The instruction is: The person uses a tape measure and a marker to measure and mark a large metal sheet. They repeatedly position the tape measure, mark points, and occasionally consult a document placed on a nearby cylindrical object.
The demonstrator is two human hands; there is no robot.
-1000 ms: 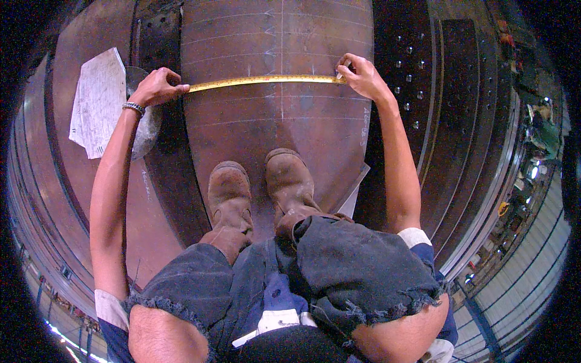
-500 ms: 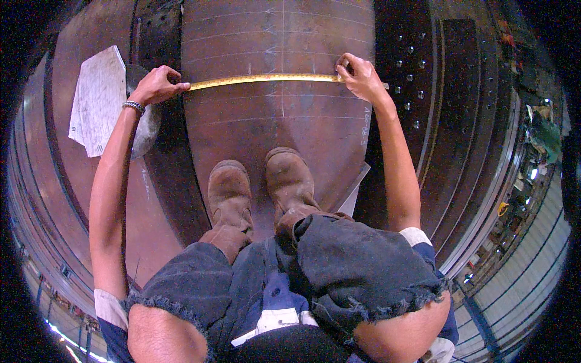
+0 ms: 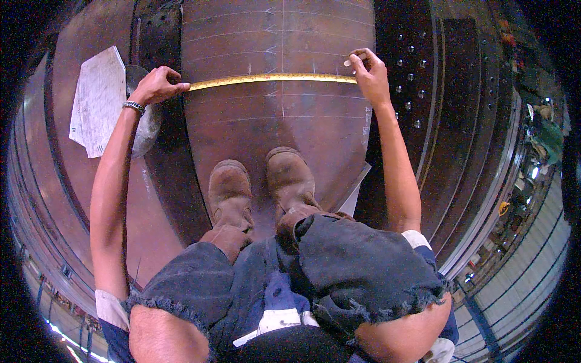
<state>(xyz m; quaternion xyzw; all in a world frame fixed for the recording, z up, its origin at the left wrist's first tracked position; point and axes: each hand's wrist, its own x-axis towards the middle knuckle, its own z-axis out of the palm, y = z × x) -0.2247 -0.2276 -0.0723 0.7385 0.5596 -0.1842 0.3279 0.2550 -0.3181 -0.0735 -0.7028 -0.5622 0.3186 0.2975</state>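
Observation:
A yellow tape measure (image 3: 272,78) is stretched crosswise over a brown steel plate (image 3: 242,134) marked with pale lines. At the plate's left edge my left hand (image 3: 158,85), with a chain bracelet at the wrist, pinches one end of the tape. My right hand (image 3: 373,77) is over the tape's other end at the plate's right side, its fingers closed on a small pale piece of chalk (image 3: 348,63) pointing left. What lies under this hand is hidden. My brown boots (image 3: 290,172) stand on the plate, nearer than the tape.
White flat sheets (image 3: 98,103) lie left of my left hand, over a rounded grey piece (image 3: 145,134). Dark steel with bright round holes (image 3: 411,75) runs along the right. A dark gap (image 3: 172,181) borders the plate's left edge. Cluttered items (image 3: 544,136) sit at far right.
My right hand has moved right and slightly up off the tape, baring more of its right end. My left hand and the tape have stayed in place.

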